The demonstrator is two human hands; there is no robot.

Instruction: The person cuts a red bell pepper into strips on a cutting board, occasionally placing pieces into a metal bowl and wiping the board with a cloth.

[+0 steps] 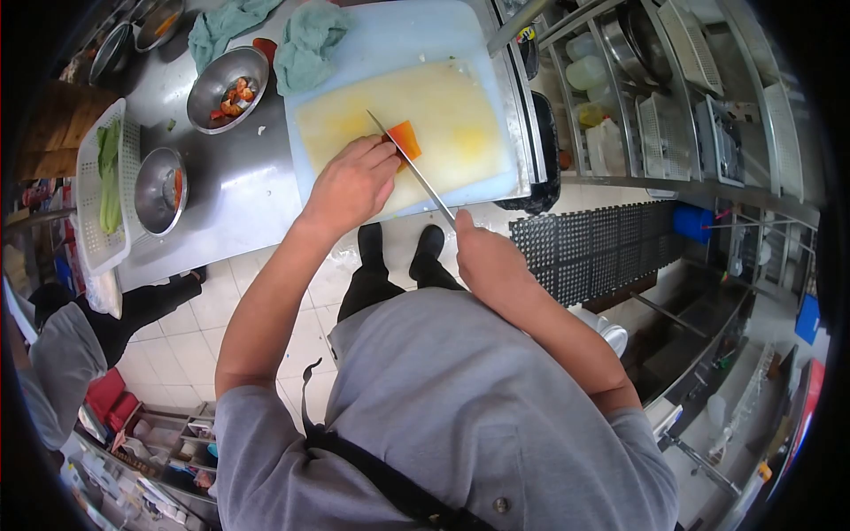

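Note:
My right hand (491, 261) is closed round the handle of a long kitchen knife (427, 184). The blade points away from me and lies across a block of orange vegetable, possibly carrot (405, 140). My left hand (352, 184) presses on the left side of this piece, fingers bent together close to the blade. Part of the vegetable is hidden under those fingers. Beneath it lies a yellow-stained cutting board (443, 97), set on a larger pale blue board (390, 26).
Left of the boards stand a metal bowl of orange-red pieces (197, 97), a smaller metal bowl (146, 199) and a white basket (127, 168) with a green stalk vegetable (109, 177). A green cloth (310, 44) touches the board. Another person (66, 354) stands at left.

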